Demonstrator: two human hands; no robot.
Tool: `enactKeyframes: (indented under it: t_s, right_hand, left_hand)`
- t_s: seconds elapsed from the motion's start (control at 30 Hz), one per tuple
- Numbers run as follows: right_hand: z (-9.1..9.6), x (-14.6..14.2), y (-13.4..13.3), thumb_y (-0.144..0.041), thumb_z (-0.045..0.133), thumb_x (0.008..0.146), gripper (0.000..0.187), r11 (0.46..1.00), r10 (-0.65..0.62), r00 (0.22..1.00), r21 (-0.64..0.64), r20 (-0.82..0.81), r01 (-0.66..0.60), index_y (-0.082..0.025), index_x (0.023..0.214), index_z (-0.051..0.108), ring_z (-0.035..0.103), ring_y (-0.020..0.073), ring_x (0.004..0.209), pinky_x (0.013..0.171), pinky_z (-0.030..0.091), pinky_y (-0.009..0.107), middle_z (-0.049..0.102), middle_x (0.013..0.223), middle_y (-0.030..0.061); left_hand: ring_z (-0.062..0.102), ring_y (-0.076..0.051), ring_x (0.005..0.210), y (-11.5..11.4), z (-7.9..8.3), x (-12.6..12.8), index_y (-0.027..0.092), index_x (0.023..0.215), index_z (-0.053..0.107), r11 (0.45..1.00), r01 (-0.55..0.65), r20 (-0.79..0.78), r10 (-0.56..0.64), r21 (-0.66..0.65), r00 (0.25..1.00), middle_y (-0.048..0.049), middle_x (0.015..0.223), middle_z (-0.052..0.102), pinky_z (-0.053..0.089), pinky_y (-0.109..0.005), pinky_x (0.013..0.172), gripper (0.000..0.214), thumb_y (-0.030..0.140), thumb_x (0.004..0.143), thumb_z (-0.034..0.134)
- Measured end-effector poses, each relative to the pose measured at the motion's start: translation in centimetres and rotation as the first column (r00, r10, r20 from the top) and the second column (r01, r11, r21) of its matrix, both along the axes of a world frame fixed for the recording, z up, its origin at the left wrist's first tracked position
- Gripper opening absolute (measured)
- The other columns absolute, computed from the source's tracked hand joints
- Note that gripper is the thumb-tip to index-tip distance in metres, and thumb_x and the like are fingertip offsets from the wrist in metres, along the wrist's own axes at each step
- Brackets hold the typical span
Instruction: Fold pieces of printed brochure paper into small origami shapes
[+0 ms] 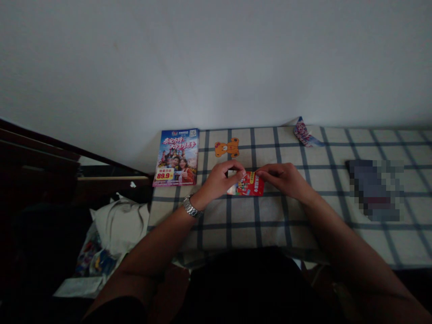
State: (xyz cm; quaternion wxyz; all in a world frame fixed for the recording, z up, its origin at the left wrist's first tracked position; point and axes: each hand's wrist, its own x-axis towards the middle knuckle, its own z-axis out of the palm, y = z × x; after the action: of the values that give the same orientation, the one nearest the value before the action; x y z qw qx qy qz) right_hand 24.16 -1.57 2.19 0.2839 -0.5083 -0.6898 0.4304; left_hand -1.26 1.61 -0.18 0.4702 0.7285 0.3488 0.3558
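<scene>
Red leaflet (247,187), long axis left to right, lettered end rightmost

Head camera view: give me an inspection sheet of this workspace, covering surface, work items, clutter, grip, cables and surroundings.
Surface: checked tablecloth, blue lines on pale cloth.
Work items: red printed card between the hands.
Clutter: flyer and bear figure beyond the left hand; colourful paper near the wall; dark, pixelated object at right.
Grip: left hand and right hand appear to pinch the card's far edge; watch on left wrist.
Cables: nothing seen on the cloth.
Surroundings: plain wall; white bag at lower left.
</scene>
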Motion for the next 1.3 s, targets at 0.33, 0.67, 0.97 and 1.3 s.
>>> enactKeyframes:
  t_s: [0.33,0.67,0.97,1.3]
  right_hand:
    - [-0.8,-0.3,0.2,-0.062,0.071,0.094,0.042,0.987,-0.158,0.973,-0.046,-0.167,0.153,-0.022,0.103,0.082,0.076,0.0242,0.086,0.077,0.062,0.035,0.083,0.096,0.0067]
    - [-1.2,-1.1,-0.1,-0.060,0.084,0.083,0.043,0.967,-0.203,0.927,-0.213,-0.316,0.139,-0.020,0.097,0.075,0.076,0.0202,0.071,0.067,0.065,0.033,0.081,0.084,0.0062]
    - [-1.4,-0.5,-0.1,-0.059,0.077,0.090,0.038,0.987,-0.146,0.971,-0.094,-0.192,0.129,-0.020,0.091,0.075,0.069,0.0186,0.066,0.060,0.055,0.031,0.076,0.077,0.0038]
    - [-1.0,-1.0,-0.2,-0.059,0.082,0.085,0.040,0.976,-0.192,0.944,-0.154,-0.268,0.154,-0.021,0.098,0.078,0.073,0.0202,0.069,0.064,0.061,0.033,0.080,0.083,0.0050]
  left_hand:
    - [0.066,-0.017,0.090,0.2,-0.6,0.0,0.020,0.096,0.067,0.996,-0.094,0.025,0.094,0.010,0.995,-0.0034,0.094,0.071,0.054,-0.030,0.088,0.031,0.049,0.104,0.065]
    - [0.059,-0.015,0.079,0.1,-1.0,0.1,0.021,0.095,0.059,0.976,-0.201,0.062,0.206,-0.079,0.976,-0.0006,0.087,0.062,0.050,-0.026,0.072,0.021,0.040,0.104,0.062]
    - [0.071,-0.019,0.106,-0.1,-1.4,0.3,0.025,0.134,0.059,0.992,-0.048,0.152,0.066,-0.118,0.986,-0.0085,0.118,0.071,0.060,-0.032,0.089,0.036,0.037,0.102,0.070]
    - [0.073,-0.018,0.099,-0.4,-1.5,0.3,0.023,0.123,0.061,0.989,-0.070,0.141,0.088,-0.129,0.986,-0.0076,0.113,0.073,0.061,-0.029,0.082,0.026,0.033,0.101,0.071]
